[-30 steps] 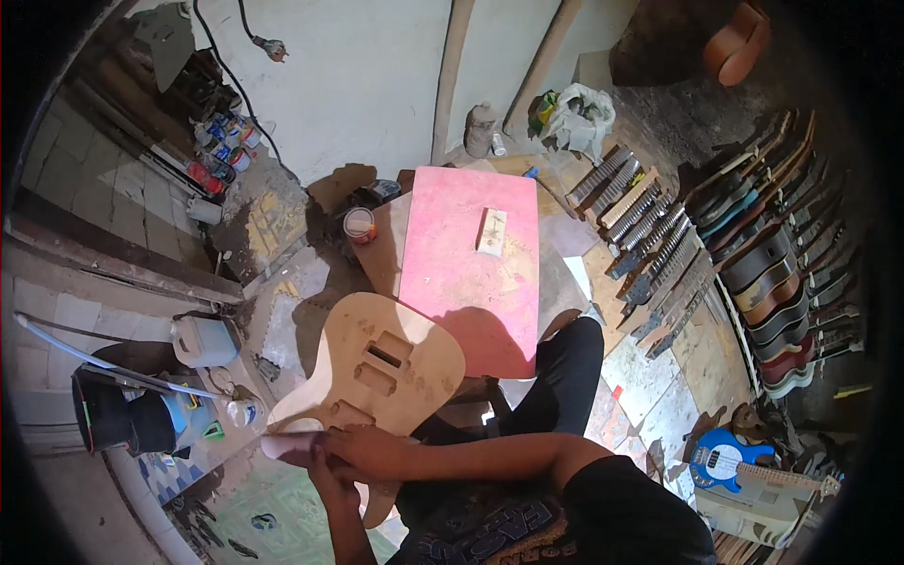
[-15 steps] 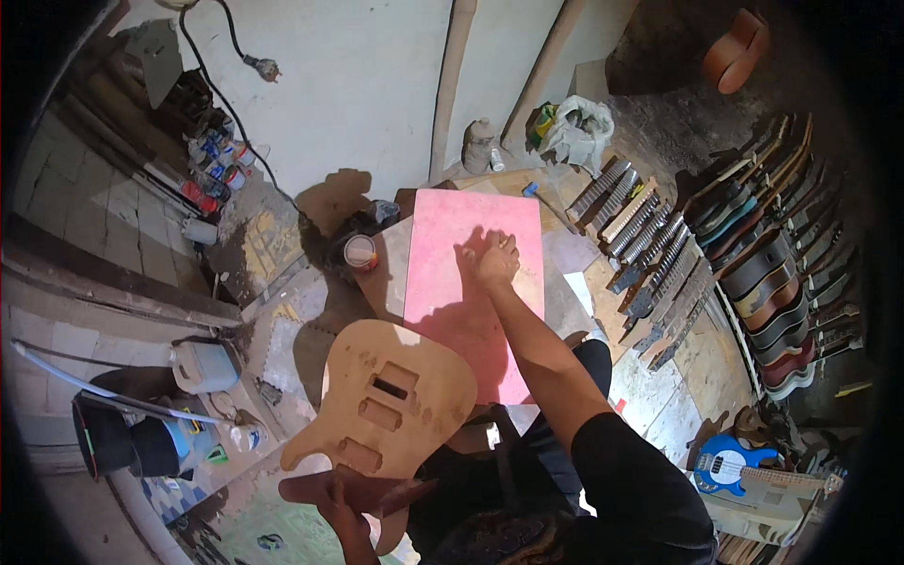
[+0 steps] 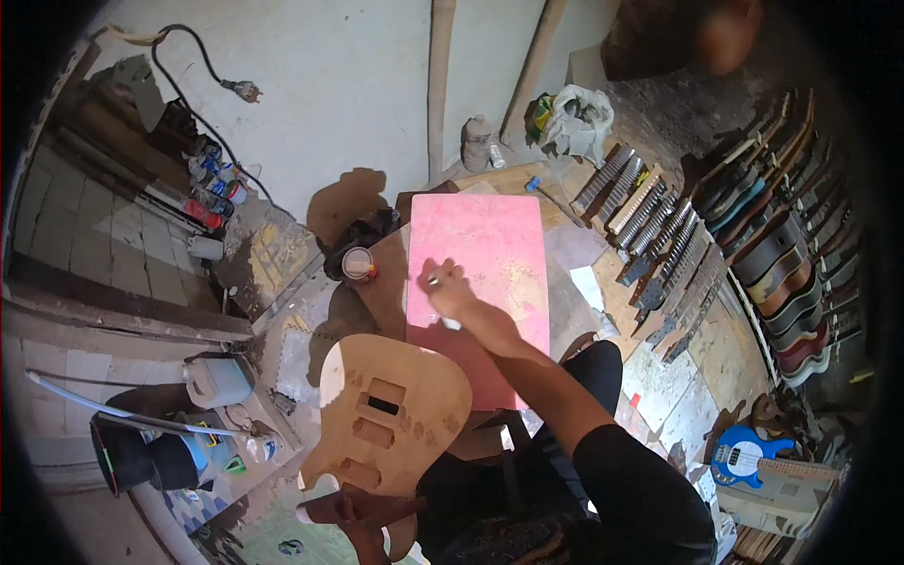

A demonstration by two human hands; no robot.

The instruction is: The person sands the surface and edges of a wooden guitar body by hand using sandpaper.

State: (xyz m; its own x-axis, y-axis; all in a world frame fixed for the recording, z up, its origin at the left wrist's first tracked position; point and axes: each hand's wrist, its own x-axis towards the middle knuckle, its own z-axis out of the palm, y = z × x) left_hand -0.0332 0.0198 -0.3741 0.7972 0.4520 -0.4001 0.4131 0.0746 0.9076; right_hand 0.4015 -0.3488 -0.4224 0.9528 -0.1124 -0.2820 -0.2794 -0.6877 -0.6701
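An unfinished wooden guitar body [image 3: 391,414] with routed cavities rests tilted across my lap. My left hand [image 3: 350,510] grips its lower edge at the bottom of the view. My right hand [image 3: 446,288] is stretched out over a pink board [image 3: 490,245] that lies flat ahead of me. Its fingers are closed on a small pale block [image 3: 452,323], which is mostly hidden by the hand. My right forearm crosses the near corner of the pink board.
A small tin can [image 3: 358,265] stands left of the pink board. At my left are a white jug [image 3: 218,381] and a black bucket [image 3: 132,461]. Guitar necks [image 3: 650,226] and finished guitar bodies [image 3: 782,273] line the right. A blue guitar [image 3: 742,457] lies lower right.
My right hand left the guitar body, reached to the pale block on the pink board, closed on it and drew back toward me. My left hand kept hold of the guitar body.
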